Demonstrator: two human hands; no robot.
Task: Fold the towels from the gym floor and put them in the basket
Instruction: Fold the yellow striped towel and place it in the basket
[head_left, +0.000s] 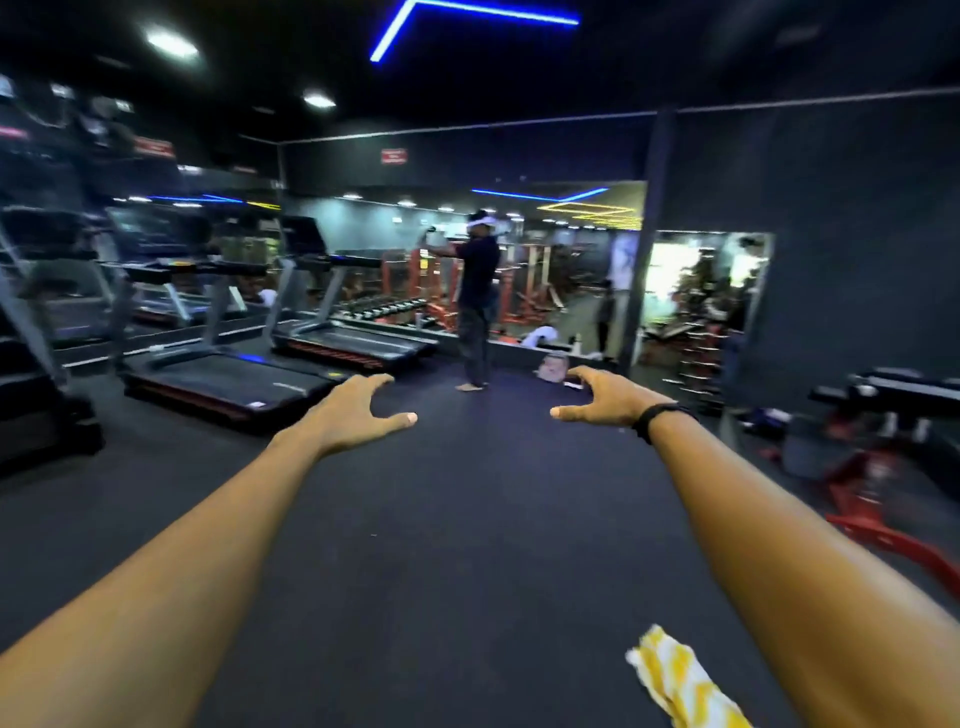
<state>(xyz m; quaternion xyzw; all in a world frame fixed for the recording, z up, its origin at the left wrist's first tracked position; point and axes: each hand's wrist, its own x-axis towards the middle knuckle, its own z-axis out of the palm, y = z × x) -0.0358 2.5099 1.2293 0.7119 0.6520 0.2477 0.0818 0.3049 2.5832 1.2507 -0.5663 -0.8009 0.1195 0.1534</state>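
Both my arms stretch forward over the dark gym floor. My left hand (358, 410) is held out with fingers spread and loosely curved, holding nothing. My right hand (605, 397), with a black band on its wrist, mirrors it, also holding nothing. A yellow-and-white striped towel (680, 680) lies on the floor at the bottom right, under my right forearm and partly cut off by the frame edge. No basket is in view.
Treadmills (234, 374) line the left side. A person (475, 301) stands ahead by the mirror wall, with a pale bag (551, 366) on the floor nearby. A red-framed bench machine (883, 457) stands at the right. Open dark floor (467, 545) lies between.
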